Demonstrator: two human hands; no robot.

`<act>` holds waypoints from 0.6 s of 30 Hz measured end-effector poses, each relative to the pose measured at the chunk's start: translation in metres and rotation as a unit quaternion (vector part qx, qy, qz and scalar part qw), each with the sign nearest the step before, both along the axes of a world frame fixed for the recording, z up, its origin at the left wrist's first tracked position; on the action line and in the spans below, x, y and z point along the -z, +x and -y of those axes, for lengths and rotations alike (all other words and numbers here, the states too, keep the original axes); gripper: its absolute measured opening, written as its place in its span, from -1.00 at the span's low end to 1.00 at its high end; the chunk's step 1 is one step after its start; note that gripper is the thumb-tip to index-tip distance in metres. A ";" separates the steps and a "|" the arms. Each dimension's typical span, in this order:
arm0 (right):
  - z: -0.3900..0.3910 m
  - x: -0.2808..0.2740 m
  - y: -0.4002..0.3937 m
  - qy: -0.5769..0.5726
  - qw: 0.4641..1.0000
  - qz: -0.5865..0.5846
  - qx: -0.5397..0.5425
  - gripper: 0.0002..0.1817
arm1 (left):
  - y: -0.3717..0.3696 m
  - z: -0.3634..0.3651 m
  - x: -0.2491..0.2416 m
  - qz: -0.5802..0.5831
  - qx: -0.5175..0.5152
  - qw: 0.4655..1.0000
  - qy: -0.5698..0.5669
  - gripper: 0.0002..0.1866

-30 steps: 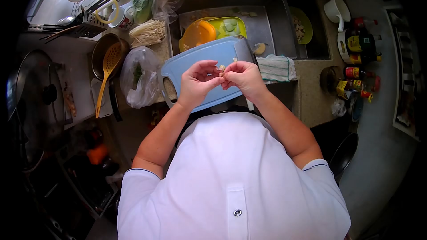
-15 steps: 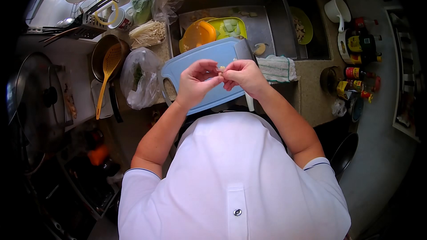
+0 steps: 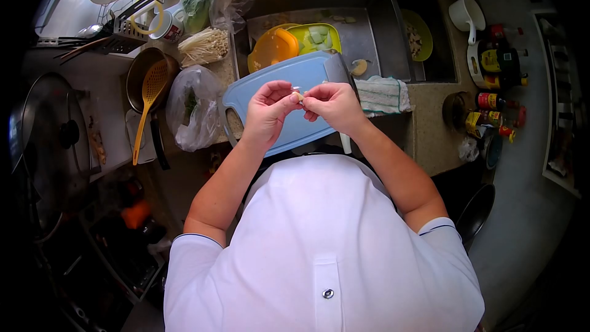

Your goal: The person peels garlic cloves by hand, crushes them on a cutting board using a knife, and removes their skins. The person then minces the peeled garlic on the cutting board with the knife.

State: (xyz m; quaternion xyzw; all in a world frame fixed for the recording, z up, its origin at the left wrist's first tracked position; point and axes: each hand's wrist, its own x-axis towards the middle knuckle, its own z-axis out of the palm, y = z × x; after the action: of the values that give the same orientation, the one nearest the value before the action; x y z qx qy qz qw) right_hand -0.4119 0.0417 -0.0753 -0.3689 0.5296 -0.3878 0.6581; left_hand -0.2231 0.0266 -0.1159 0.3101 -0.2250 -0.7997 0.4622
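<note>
From where I stand, the left hand (image 3: pixel 267 109) is half curled, thumb and fingertips closed in a pinch on a small pale piece (image 3: pixel 299 96); the right hand (image 3: pixel 337 108) meets it from the other side, its thumb and forefinger drawn together on the same piece; its exact kind is too small to tell. The piece sits between the fingertips, raised over the blue board (image 3: pixel 294 74); a two-sided pinch presumably suits so small an item, steadying it while leaving both palms free; the board's place below would likely catch scraps.

The board lies at the near edge of the sink (image 3: pixel 356 32), within easy reach of both hands; the orange basket (image 3: pixel 270 50) and the yellow-green container (image 3: pixel 334 38) stand just beyond it, probably to keep food close; a folded cloth (image 3: pixel 382 94) lies right of the board, apparently handy for wiping; enoki mushrooms (image 3: pixel 204 47) rest on the counter at left.
</note>
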 end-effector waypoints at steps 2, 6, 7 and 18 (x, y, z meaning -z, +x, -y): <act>-0.001 0.001 0.000 -0.003 1.000 -0.003 -0.001 -0.85 | 0.000 0.000 -0.001 -0.010 0.003 1.000 0.006 -0.76; -0.001 0.006 -0.002 -0.026 0.999 -0.013 -0.014 -0.88 | 0.000 -0.002 -0.004 -0.037 0.023 0.998 0.047 -0.85; -0.001 0.006 -0.001 -0.026 0.999 -0.013 -0.014 -0.88 | 0.000 -0.002 -0.005 -0.037 0.023 0.998 0.048 -0.85; -0.001 0.010 -0.002 -0.029 0.999 0.009 -0.015 -0.95 | 0.006 -0.001 -0.005 -0.015 0.085 0.992 0.097 -0.77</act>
State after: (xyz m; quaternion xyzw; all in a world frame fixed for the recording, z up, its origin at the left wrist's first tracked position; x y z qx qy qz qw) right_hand -0.4141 0.0431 -0.0852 -0.3925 0.5067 -0.3966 0.6572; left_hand -0.2172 0.0273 -0.1111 0.3208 -0.1653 -0.8589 0.3634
